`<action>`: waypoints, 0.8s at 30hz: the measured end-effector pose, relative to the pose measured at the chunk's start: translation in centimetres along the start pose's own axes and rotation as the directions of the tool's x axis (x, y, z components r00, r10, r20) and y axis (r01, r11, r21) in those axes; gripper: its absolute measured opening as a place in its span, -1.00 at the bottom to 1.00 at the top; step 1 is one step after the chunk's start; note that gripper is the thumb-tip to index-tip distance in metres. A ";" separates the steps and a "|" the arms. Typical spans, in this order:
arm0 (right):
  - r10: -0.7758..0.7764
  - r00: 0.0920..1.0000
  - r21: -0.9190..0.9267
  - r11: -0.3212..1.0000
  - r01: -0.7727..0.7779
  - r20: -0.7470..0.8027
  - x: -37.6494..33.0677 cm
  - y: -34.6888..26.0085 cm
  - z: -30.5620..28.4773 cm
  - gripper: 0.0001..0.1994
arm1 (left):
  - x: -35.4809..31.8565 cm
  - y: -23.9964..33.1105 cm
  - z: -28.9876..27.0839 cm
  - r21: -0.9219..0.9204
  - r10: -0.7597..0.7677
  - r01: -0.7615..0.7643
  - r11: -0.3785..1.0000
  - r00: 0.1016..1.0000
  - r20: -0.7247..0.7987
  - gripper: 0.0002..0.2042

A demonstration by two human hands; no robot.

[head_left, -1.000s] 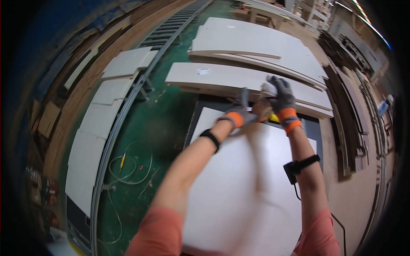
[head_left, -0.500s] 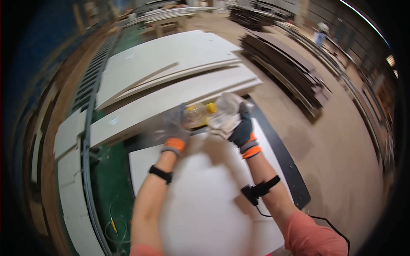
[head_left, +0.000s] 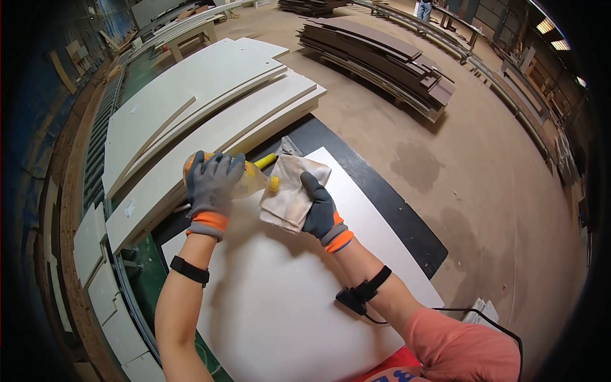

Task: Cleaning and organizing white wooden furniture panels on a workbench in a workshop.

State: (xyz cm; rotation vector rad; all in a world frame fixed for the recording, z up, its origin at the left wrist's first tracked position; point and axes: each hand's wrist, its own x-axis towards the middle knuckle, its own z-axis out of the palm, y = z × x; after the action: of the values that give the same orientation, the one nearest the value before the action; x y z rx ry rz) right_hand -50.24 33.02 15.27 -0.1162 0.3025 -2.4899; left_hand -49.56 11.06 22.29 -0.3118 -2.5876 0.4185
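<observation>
The cloth [head_left: 289,202] sits flatter now, gripped by the right hand [head_left: 319,207], so the yellow cap [head_left: 273,184] meets a broader patch. Left hand [head_left: 215,183] is wrapped round the tipped bottle [head_left: 249,183], near the white panel [head_left: 286,312]'s far edge.

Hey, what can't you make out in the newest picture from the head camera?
All in the head view:
Bottle: the middle of its body, covered by the left hand.
Right hand: most of its fingers, hidden behind the folded cloth.
Distant person: upper body, cut off by the top edge.
White panel: part of its near edge, hidden behind the salmon shirt.
</observation>
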 end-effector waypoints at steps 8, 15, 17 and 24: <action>-0.021 0.999 -0.053 0.998 0.023 0.026 -1.5 -1.3 1.4 -0.41 | -2.6 2.5 -1.1 -0.105 -0.012 0.012 0.994 1.000 0.004 -0.41; -0.154 0.984 -0.507 0.858 0.089 -0.087 -4.7 2.8 1.7 -0.43 | -7.4 2.1 -0.7 -0.231 -0.152 0.145 0.962 0.988 -0.012 -0.35; -0.058 0.987 -0.437 0.900 -0.014 -0.151 -4.0 1.2 1.8 -0.44 | -8.0 3.2 -2.4 -0.318 -0.133 0.129 0.939 0.991 0.007 -0.34; 0.018 1.000 -0.428 0.904 -0.010 0.014 -4.4 1.5 6.1 -0.41 | -8.0 0.8 -0.3 -0.597 -0.458 0.424 0.681 0.883 0.105 -0.29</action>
State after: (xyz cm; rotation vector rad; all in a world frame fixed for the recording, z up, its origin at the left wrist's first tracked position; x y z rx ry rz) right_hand -44.86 33.30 20.79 -0.3144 0.8388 -2.3668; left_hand -42.46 9.48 18.81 0.1101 -2.5550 -0.6116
